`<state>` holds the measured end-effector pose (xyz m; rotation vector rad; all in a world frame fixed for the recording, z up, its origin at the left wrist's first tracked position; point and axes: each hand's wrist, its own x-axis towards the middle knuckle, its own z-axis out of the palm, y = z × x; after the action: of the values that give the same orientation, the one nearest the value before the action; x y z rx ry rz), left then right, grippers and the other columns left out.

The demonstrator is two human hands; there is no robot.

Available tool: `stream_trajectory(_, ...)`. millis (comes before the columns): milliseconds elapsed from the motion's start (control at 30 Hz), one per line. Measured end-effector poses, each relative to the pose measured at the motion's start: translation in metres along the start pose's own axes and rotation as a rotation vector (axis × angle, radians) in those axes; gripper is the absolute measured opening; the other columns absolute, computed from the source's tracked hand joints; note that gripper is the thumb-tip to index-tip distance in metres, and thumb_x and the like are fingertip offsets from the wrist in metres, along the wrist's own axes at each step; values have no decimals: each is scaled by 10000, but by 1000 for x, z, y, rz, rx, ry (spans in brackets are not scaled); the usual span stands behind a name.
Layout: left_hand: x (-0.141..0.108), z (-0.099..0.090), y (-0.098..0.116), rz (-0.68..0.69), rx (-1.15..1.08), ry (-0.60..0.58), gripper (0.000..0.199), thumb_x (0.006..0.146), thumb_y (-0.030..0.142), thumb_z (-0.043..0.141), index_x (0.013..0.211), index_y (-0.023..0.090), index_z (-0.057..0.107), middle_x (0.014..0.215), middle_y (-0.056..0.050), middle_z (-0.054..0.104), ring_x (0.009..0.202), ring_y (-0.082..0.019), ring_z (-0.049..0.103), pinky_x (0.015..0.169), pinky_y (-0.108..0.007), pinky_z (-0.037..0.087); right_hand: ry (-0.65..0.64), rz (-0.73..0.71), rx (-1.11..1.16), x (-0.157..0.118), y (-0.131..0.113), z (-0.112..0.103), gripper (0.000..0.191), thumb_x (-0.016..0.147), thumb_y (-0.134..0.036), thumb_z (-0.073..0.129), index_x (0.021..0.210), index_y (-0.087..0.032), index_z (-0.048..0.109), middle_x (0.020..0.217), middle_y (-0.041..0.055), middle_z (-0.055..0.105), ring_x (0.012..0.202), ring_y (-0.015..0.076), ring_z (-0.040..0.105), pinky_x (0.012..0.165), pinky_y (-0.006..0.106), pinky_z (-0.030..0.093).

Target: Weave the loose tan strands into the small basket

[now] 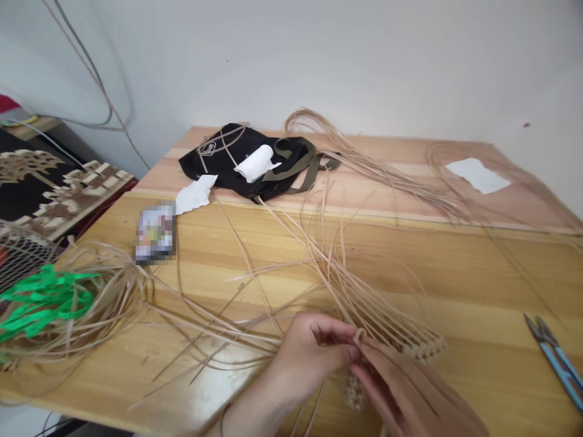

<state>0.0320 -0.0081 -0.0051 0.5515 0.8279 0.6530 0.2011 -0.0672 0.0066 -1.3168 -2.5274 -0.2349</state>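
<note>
A partly woven strip of pale cane (421, 349) lies at the front of the table, its long loose strands fanning out toward the back left. My left hand (307, 349) pinches a cane strand between thumb and forefinger. Pressed against those fingertips, my right hand (405, 382) is closed on the same small loop of cane (359, 335). Another short woven part (355, 394) shows below the two hands. The fingers and the right hand cover much of the weave between them.
Thread snips with blue handles (558, 358) lie at the right. A black bag (223, 152) with a white paper roll (255, 162) sits at the back. Cane bundles (364, 161) stretch behind, and a cane heap (118, 291) with green ribbon (50, 300) lies left.
</note>
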Motion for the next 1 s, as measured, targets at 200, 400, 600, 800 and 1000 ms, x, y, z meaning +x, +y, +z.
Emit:
stream_trajectory(200, 1, 0, -5, -3, -28, 110, 257, 514, 237, 864, 716, 114, 764, 685, -51, 735, 631, -120, 630, 633, -220, 462, -5, -163, -67, -11, 7, 8, 362, 884, -114, 365, 1011, -153, 702, 1033, 83, 739, 834, 196, 726, 704, 258, 575)
stream_trajectory(400, 1, -1, -4, 11, -25, 86, 270, 578, 312, 849, 714, 108, 737, 677, -29, 705, 617, -87, 600, 632, -200, 448, 61, -8, 66, 1, 2, 3, 326, 890, -81, 381, 1013, -183, 665, 950, 51, 757, 803, 156, 722, 748, 224, 551)
stream_trajectory(600, 0, 0, -1, 19, 78, 42, 298, 609, 348, 821, 752, 107, 719, 704, -20, 678, 650, -92, 570, 644, -213, 426, -9, 454, 592, 14, 0, -5, 156, 926, -245, 468, 858, -245, 608, 863, -11, 708, 745, 109, 677, 656, 162, 528)
stream_trajectory(800, -4, 4, 5, 38, 196, 29, 213, 668, 291, 756, 759, 109, 693, 700, -3, 636, 671, -97, 531, 645, -218, 396, -111, 623, 847, 22, 8, -6, 154, 902, -245, 511, 788, -260, 614, 765, -44, 664, 686, 99, 639, 610, 157, 496)
stream_trajectory(1000, -3, 4, 1, 25, 231, 0, 280, 616, 325, 797, 719, 94, 677, 674, -3, 614, 645, -100, 515, 633, -231, 391, -141, 657, 843, 24, 10, -6, 168, 895, -258, 510, 771, -242, 622, 761, -27, 666, 681, 115, 635, 598, 189, 488)
